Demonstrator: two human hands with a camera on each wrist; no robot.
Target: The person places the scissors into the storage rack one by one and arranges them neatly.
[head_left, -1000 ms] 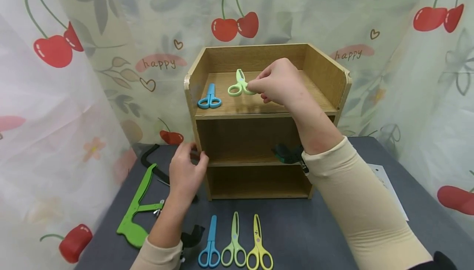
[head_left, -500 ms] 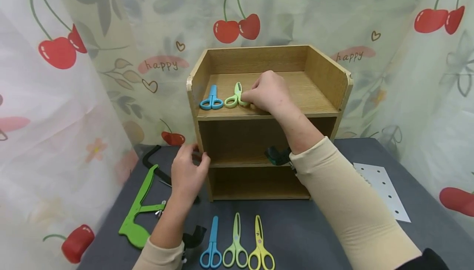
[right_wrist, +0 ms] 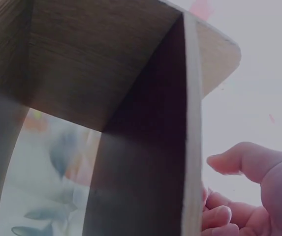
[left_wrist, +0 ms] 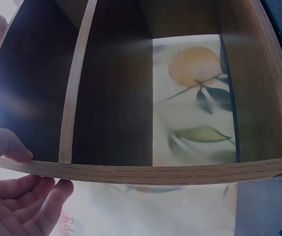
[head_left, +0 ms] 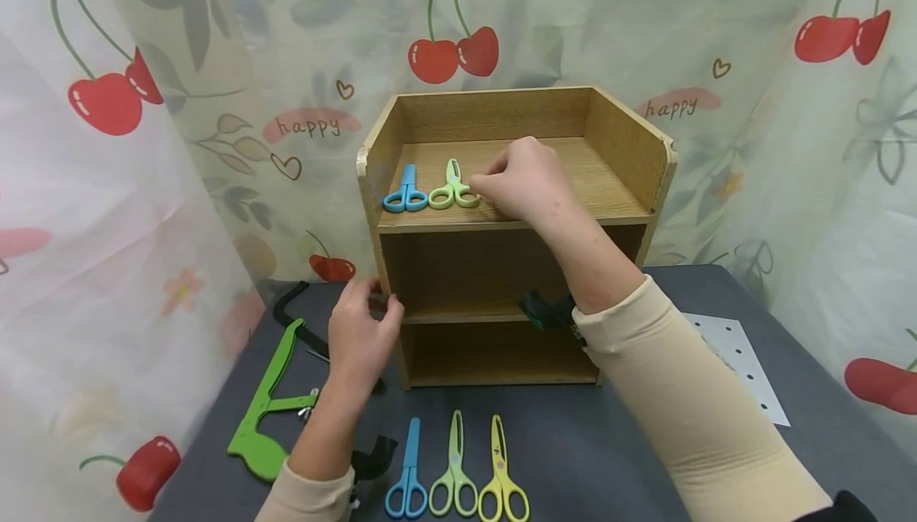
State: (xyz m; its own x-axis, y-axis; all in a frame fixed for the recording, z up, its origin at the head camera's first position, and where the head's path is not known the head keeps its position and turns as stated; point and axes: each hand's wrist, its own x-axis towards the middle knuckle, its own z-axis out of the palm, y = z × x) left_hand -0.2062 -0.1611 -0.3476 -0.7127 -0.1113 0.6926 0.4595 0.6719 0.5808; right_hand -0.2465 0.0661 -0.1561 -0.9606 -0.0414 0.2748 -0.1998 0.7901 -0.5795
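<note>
Pale green scissors (head_left: 454, 187) lie on the top shelf of a wooden shelf unit (head_left: 501, 226), beside blue scissors (head_left: 406, 192) on their left. My right hand (head_left: 526, 180) is at the green scissors' right handle loop; in the right wrist view its thumb and fingers stand apart, with nothing visible between them. The unit's left side panel is gripped by my left hand (head_left: 364, 335). In the left wrist view, that hand's thumb (left_wrist: 13, 146) lies over the panel's front edge and its fingers are on the outer side.
Blue scissors (head_left: 408, 474), green scissors (head_left: 454, 470) and yellow scissors (head_left: 501, 474) lie in a row on the dark grey table (head_left: 573, 458). A green-handled saw (head_left: 265, 403) is at left, partly behind my left arm. White perforated card (head_left: 745, 363) lies at right.
My right hand has lowered the green scissors onto the top shelf, nearer the blue pair, and its fingers have come away from the handle. My left hand has stayed on the side panel.
</note>
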